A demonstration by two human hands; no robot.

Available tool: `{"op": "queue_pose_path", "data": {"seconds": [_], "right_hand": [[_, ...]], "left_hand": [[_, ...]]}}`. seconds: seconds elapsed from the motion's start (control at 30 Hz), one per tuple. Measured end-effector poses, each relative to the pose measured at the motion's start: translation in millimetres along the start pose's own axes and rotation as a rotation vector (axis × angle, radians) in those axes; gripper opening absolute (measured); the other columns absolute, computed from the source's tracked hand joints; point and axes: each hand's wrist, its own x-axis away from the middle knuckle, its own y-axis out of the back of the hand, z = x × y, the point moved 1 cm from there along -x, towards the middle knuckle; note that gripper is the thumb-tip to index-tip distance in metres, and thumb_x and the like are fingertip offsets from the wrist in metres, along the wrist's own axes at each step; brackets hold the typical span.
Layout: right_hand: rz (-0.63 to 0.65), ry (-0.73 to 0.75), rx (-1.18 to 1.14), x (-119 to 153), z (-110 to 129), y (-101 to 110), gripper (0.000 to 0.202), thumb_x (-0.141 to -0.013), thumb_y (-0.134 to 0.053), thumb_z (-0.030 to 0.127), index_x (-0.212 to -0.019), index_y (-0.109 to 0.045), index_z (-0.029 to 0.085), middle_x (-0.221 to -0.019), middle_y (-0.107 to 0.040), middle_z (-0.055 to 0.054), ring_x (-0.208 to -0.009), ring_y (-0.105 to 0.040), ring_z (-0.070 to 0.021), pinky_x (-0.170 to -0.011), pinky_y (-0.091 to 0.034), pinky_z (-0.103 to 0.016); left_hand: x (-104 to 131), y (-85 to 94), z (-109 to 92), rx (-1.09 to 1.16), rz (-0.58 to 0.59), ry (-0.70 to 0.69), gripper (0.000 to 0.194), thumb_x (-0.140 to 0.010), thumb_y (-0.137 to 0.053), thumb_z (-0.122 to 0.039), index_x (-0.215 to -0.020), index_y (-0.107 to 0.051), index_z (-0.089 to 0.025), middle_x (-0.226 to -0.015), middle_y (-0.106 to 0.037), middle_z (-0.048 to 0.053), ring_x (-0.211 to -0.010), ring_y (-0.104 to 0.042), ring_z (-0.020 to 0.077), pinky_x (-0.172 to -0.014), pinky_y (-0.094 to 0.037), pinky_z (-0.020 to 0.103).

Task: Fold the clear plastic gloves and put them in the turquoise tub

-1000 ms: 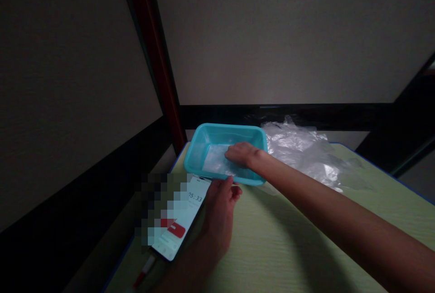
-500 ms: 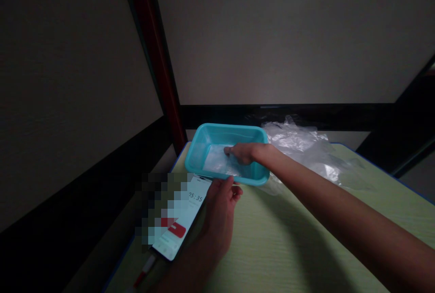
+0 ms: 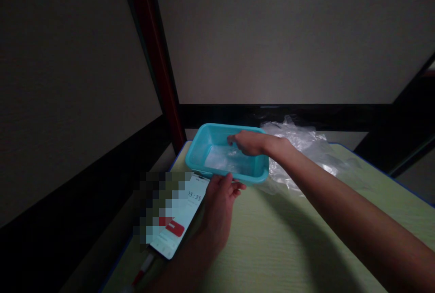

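Note:
A turquoise plastic basin [image 3: 200,146] rests on the table, with a clear plastic bag [image 3: 217,158] lying flat on its bottom. My left hand [image 3: 222,191] is at the near side of the basin, its thumb on the rim and its fingers below, closed on it. Over the inside of the basin is my right hand [image 3: 248,142], above the bag, with its fingers curled together; whether anything is between them is too small to make out.
Crumpled clear plastic bags [image 3: 302,143] lie right of the basin. A lit phone [image 3: 180,216] lies left of my left forearm, a red and white marker [image 3: 144,268] below it. The greenish table [image 3: 265,247] meets a wall behind.
My right hand has risen from the bag on the basin's bottom and shifted slightly right and away. My left hand stays at the near rim.

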Motion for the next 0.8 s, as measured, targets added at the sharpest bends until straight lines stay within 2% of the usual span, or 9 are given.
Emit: {"op": "queue_pose_path", "data": {"seconds": [0.2,0.37,0.53,0.8], "right_hand": [[-0.186,-0.021,-0.084,17,-9,2,0.04,-0.08,-0.043,0.007,-0.117,-0.053,0.016,-0.101,-0.065,-0.01,-0.087,-0.062,-0.0199,-0.066,-0.041,-0.024],[-0.293,-0.023,-0.142,32,-7,-4,0.037,-0.077,-0.043,0.006,-0.11,-0.055,0.015,-0.097,-0.066,-0.009,-0.083,-0.062,-0.0187,-0.065,-0.04,-0.024],[-0.389,0.018,-0.179,44,0,-6,0.032,-0.075,-0.043,0.004,-0.103,-0.056,0.014,-0.104,-0.064,-0.008,-0.09,-0.06,-0.0184,-0.071,-0.04,-0.024],[-0.425,0.061,-0.182,61,14,-7,0.027,-0.078,-0.044,0.005,-0.099,-0.057,0.014,-0.1,-0.065,-0.007,-0.088,-0.059,-0.0189,-0.068,-0.038,-0.025]], "left_hand": [[-3,1.1,-4,0.003,0.024,-0.024,0.034,-0.055,-0.076,-0.024,-0.067,-0.044,-0.019,-0.066,-0.063,-0.003,-0.059,-0.06,0.0125,-0.063,-0.04,0.025],[-7,3.5,-9,0.007,0.029,-0.053,0.034,-0.057,-0.076,-0.023,-0.068,-0.044,-0.019,-0.064,-0.061,-0.005,-0.059,-0.061,0.011,-0.061,-0.04,0.023],[-11,3.4,-12,0.011,0.026,-0.062,0.033,-0.059,-0.075,-0.021,-0.068,-0.044,-0.018,-0.062,-0.061,-0.005,-0.057,-0.062,0.0103,-0.058,-0.041,0.021],[-15,3.1,-16,0.0,0.031,-0.074,0.025,-0.066,-0.069,-0.017,-0.069,-0.044,-0.018,-0.063,-0.061,-0.005,-0.057,-0.063,0.0105,-0.055,-0.04,0.019]]}}
